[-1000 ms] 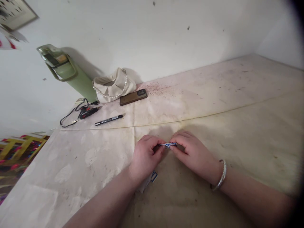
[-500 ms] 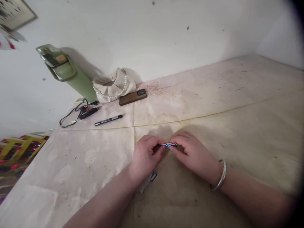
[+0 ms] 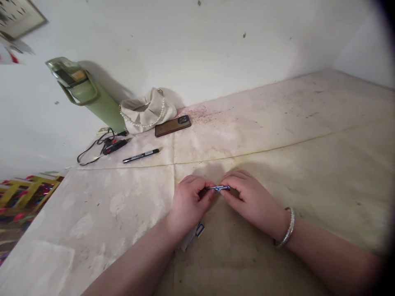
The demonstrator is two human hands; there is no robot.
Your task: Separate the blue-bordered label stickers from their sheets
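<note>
1. The left hand (image 3: 189,202) and right hand (image 3: 254,201) are together pinching one small blue-and-white piece (image 3: 220,188) above the tabletop (image 3: 277,176); its exact form is staying unclear.
2. Nothing is visibly shifting since half a second ago, so the pinch is holding steady.
3. One printed scrap (image 3: 200,230) is lying below the left hand; one pen (image 3: 140,156), smartphone (image 3: 169,128), handbag (image 3: 151,118), corded tool (image 3: 115,146) and water bottle (image 3: 103,109) are resting beyond.

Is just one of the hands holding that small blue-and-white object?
No, the left hand and the right hand both pinch the small blue-and-white object.
</note>
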